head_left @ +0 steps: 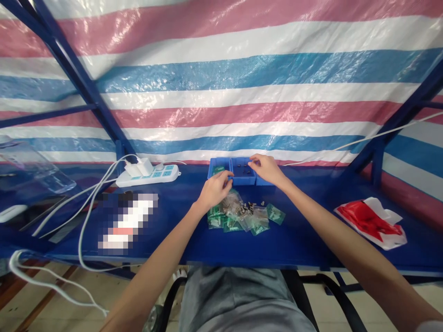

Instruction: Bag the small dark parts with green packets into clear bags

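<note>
My left hand (215, 188) is at the front of the left blue bin (220, 162), above a pile of small bags. Its fingers are bent, with thumb and forefinger apart and nothing visible between them. Over the right side of the middle blue bin (242, 180), my right hand (266, 168) has its fingertips drawn together; whatever they hold is too small to make out. Several small dark parts (245, 171) lie in that bin. Below the hands are green-and-clear plastic bags (259, 221) and loose small metal parts (249, 207). A third blue bin (262, 181) is mostly behind my right hand.
A white power strip (169, 172) with plugs and white cables (90, 207) is on the left of the blue table (304, 244). A clear bottle (58, 177) lies farther left. On the right is a red-and-white plastic bag (372, 221). Striped sheeting (242, 69) hangs behind.
</note>
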Tool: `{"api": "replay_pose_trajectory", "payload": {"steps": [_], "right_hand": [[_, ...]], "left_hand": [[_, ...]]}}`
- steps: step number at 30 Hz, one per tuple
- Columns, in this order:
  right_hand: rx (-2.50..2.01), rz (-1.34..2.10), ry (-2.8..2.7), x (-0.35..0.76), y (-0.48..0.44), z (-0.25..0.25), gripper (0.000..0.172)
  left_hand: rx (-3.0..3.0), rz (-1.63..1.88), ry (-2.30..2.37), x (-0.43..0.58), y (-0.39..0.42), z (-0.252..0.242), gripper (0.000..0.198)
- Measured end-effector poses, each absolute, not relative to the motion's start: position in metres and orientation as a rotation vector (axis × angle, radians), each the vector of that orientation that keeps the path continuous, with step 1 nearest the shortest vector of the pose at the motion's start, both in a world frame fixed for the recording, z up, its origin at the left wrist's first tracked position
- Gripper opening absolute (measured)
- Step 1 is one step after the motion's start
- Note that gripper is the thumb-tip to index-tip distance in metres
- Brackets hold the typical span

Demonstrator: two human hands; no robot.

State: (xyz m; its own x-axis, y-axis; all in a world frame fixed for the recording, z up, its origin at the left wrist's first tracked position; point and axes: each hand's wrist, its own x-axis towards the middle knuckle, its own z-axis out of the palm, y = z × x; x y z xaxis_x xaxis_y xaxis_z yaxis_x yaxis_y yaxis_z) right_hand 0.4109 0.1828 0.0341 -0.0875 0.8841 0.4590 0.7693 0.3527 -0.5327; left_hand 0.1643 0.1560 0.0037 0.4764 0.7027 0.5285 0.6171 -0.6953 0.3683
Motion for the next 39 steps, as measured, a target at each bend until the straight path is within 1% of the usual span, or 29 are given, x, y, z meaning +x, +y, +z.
{"api": "replay_pose_trajectory", "payload": {"steps": [2,6,8,10,14,20,25,31,36,39], "right_hand": [[-1.383,0.206,-1.906,0.414,0.167,0.029,0.02],[-1.276,0.377,-2.138,0.415,0.128,0.013,0.019],[-1.274,0.35,-2.28,0.411,0.116,0.005,0.016],[-1.256,0.319,-2.337,0.403,0.112,0.0,0.017],[-1.216,0.259,-2.373,0.39,0.106,-0.006,0.023],[-1.213,0.3,-2.357,0.381,0.094,-0.007,0.031],[-1.112,0.312,-2.421,0.378,0.093,-0.007,0.037],[-1.071,0.298,-2.42,0.378,0.094,-0.007,0.039],[-1.07,0.307,-2.421,0.378,0.095,-0.01,0.039],[-1.059,0.298,-2.409,0.377,0.095,-0.011,0.04]], "left_hand": [[2.688,0.951,1.189,0.16,0.157,0.005,0.023],[2.815,0.793,1.212,0.154,0.158,0.012,0.026],[2.85,0.716,1.173,0.15,0.158,0.016,0.027],[2.859,0.682,1.148,0.146,0.159,0.019,0.027],[2.824,0.642,1.16,0.141,0.161,0.023,0.029],[2.839,0.558,1.182,0.145,0.16,0.017,0.028],[2.811,0.453,1.344,0.146,0.162,0.013,0.027],[2.739,0.437,1.397,0.146,0.163,0.008,0.018],[2.715,0.424,1.509,0.15,0.161,0.006,0.028],[2.733,0.374,1.536,0.151,0.161,0.005,0.027]]}}
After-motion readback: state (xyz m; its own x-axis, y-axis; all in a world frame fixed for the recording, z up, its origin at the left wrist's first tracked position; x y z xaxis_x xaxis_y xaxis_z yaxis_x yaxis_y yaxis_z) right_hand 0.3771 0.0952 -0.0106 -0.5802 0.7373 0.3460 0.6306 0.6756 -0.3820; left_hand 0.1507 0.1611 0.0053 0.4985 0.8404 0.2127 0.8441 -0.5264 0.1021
